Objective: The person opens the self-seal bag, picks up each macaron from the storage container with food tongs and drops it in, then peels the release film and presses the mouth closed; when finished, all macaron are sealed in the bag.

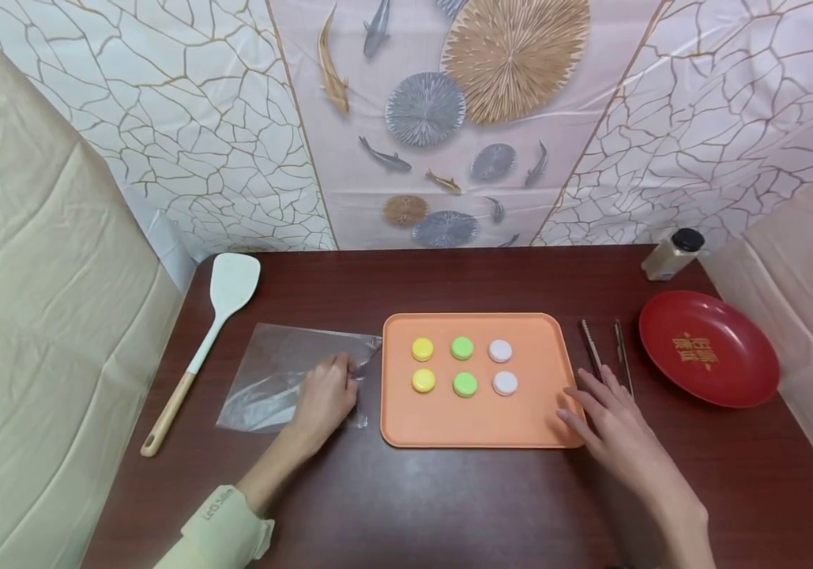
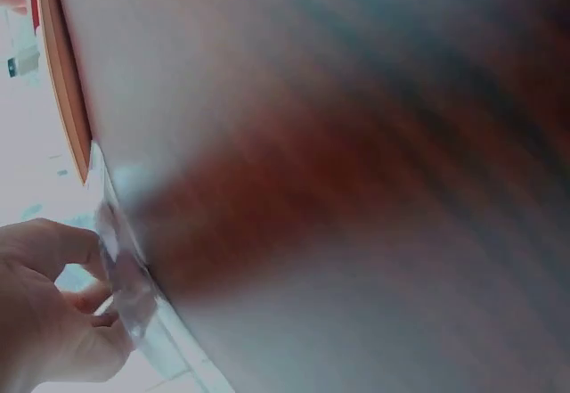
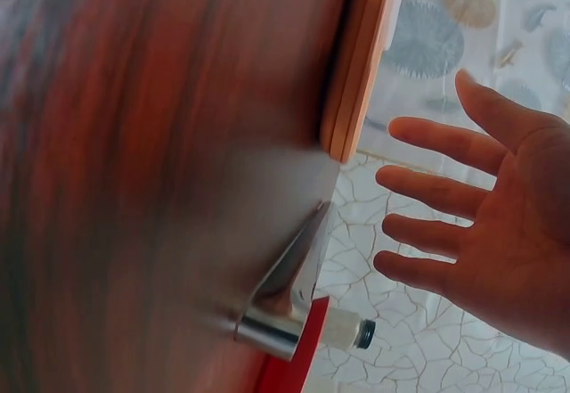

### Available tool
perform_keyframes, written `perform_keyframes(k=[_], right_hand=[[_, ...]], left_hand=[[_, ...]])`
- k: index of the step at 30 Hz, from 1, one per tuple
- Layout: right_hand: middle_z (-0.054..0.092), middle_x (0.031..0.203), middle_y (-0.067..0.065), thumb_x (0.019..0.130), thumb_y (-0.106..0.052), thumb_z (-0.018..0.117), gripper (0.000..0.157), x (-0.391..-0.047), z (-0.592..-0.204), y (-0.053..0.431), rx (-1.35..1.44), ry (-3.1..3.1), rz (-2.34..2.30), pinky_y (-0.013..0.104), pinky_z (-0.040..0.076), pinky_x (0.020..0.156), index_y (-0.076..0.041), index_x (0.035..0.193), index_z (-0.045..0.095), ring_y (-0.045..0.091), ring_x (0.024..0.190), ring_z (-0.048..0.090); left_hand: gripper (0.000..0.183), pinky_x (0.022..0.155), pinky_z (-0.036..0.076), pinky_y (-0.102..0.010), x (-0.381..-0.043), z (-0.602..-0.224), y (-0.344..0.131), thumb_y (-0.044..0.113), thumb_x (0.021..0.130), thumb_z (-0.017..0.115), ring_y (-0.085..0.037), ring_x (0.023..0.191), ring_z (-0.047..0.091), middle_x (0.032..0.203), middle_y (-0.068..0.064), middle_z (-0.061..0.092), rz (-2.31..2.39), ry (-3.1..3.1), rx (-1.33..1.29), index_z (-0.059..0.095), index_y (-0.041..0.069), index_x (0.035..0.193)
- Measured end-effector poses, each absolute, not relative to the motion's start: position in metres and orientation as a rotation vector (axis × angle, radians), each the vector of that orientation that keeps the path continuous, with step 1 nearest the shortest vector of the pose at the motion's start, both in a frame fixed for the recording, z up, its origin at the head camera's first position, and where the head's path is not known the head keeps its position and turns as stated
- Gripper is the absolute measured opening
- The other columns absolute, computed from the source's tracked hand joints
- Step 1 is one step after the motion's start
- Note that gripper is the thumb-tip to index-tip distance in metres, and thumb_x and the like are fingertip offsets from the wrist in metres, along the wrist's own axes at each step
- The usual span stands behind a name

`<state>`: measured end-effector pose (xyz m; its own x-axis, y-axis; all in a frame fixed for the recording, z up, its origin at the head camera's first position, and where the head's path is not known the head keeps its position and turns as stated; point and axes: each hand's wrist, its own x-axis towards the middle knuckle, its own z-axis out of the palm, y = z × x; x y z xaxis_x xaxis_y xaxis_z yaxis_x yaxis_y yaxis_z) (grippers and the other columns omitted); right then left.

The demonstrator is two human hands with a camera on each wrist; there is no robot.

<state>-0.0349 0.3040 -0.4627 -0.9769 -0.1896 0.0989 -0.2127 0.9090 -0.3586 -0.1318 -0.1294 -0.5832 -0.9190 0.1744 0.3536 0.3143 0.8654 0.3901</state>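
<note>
A clear plastic bag [image 1: 271,367] lies flat on the table left of the tray. My left hand [image 1: 324,399] is over its right part, fingers curled, and pinches the film; the left wrist view shows the bag [image 2: 134,299] at the fingertips. An orange tray [image 1: 477,427] holds pairs of small round macaron-like pieces: yellow [image 1: 423,349], green [image 1: 462,348] and pale white [image 1: 500,351]. My right hand [image 1: 622,427] hovers by the tray's right edge with fingers spread, holding nothing. Metal tongs [image 1: 593,348] lie just beyond it, partly hidden by the hand.
A white spatula [image 1: 231,284] with a wooden handle end lies at the far left. To the right is a red plate [image 1: 733,332] with gold lettering. Behind it stands a black-lidded jar [image 1: 669,257]. Cloth-covered walls enclose the table's back and sides.
</note>
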Motion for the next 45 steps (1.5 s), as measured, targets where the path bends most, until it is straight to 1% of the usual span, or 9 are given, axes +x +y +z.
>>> perform_keyframes(k=[5, 10, 16, 22, 27, 32, 37, 41, 45], right_hand=[[0.057, 0.149, 0.041, 0.093, -0.019, 0.087, 0.042, -0.035, -0.463, 0.317, 0.265, -3.009, 0.55, 0.083, 0.037, 0.111, 0.006, 0.125, 0.076, 0.068, 0.147, 0.04], [0.054, 0.149, 0.043, 0.099, -0.023, 0.082, 0.049, -0.035, -0.462, 0.332, 0.103, -3.117, 0.499, 0.083, 0.042, 0.106, 0.008, 0.135, 0.068, 0.066, 0.143, 0.044], [0.043, 0.131, 0.047, 0.098, -0.02, 0.082, 0.067, -0.033, -0.464, 0.345, -0.034, -3.204, 0.497, 0.08, 0.053, 0.078, 0.011, 0.146, 0.048, 0.067, 0.116, 0.048], [0.039, 0.12, 0.046, 0.095, -0.01, 0.083, 0.073, -0.036, -0.464, 0.35, -0.078, -3.208, 0.545, 0.074, 0.054, 0.067, 0.012, 0.147, 0.038, 0.064, 0.101, 0.057], [0.036, 0.123, 0.055, 0.096, -0.009, 0.08, 0.081, -0.04, -0.463, 0.354, -0.123, -3.332, 0.553, 0.076, 0.055, 0.072, 0.013, 0.153, 0.025, 0.066, 0.09, 0.063], [0.039, 0.127, 0.056, 0.096, -0.011, 0.079, 0.094, -0.045, -0.465, 0.357, -0.148, -3.401, 0.536, 0.077, 0.054, 0.076, 0.012, 0.159, 0.014, 0.067, 0.091, 0.064], [0.038, 0.133, 0.058, 0.097, -0.018, 0.081, 0.105, -0.049, -0.47, 0.367, -0.208, -3.468, 0.535, 0.079, 0.052, 0.087, 0.017, 0.163, 0.007, 0.073, 0.107, 0.059], [0.038, 0.135, 0.058, 0.096, -0.032, 0.085, 0.108, -0.05, -0.497, 0.391, -0.188, -3.448, 0.538, 0.08, 0.049, 0.095, 0.022, 0.159, 0.015, 0.074, 0.116, 0.054], [0.043, 0.133, 0.053, 0.097, -0.035, 0.084, 0.098, -0.051, -0.507, 0.403, -0.187, -3.429, 0.559, 0.078, 0.049, 0.101, 0.025, 0.153, 0.029, 0.067, 0.118, 0.054]], left_hand=[[0.026, 0.054, 0.059, -0.05, -0.125, -0.583, -0.127, 0.001, 0.078, 0.079, -0.035, 0.078, 0.069, 0.099, -0.012, 0.061, -0.544, -2.751, -0.388, 0.067, 0.008, 0.1], [0.032, 0.05, 0.056, -0.051, -0.111, -0.563, -0.125, 0.001, 0.078, 0.08, -0.039, 0.089, 0.063, 0.102, -0.02, 0.057, -0.445, -2.715, -0.432, 0.073, 0.006, 0.109], [0.031, 0.041, 0.048, -0.05, -0.094, -0.54, -0.126, 0.003, 0.078, 0.079, -0.039, 0.059, 0.063, 0.083, -0.019, 0.061, -0.367, -2.738, -0.446, 0.071, 0.007, 0.108], [0.025, 0.037, 0.042, -0.046, -0.098, -0.576, -0.131, 0.007, 0.081, 0.077, -0.037, 0.048, 0.061, 0.069, -0.011, 0.06, -0.325, -2.772, -0.483, 0.059, 0.005, 0.098], [0.022, 0.038, 0.045, -0.047, -0.103, -0.587, -0.132, 0.007, 0.085, 0.078, -0.038, 0.05, 0.065, 0.064, -0.011, 0.064, -0.312, -2.761, -0.459, 0.057, 0.006, 0.091], [0.018, 0.04, 0.048, -0.051, -0.106, -0.584, -0.132, 0.008, 0.089, 0.073, -0.041, 0.051, 0.066, 0.062, -0.016, 0.066, -0.374, -2.803, -0.416, 0.055, 0.008, 0.088], [0.019, 0.041, 0.048, -0.052, -0.103, -0.565, -0.129, 0.005, 0.084, 0.071, -0.041, 0.049, 0.064, 0.06, -0.017, 0.065, -0.428, -2.805, -0.428, 0.053, 0.006, 0.089], [0.024, 0.04, 0.046, -0.051, -0.104, -0.559, -0.128, 0.0, 0.08, 0.07, -0.04, 0.047, 0.062, 0.058, -0.017, 0.061, -0.503, -2.779, -0.446, 0.049, 0.005, 0.091], [0.027, 0.04, 0.046, -0.049, -0.111, -0.581, -0.133, 0.002, 0.082, 0.07, -0.039, 0.047, 0.062, 0.059, -0.014, 0.061, -0.495, -2.796, -0.431, 0.048, 0.008, 0.096]])
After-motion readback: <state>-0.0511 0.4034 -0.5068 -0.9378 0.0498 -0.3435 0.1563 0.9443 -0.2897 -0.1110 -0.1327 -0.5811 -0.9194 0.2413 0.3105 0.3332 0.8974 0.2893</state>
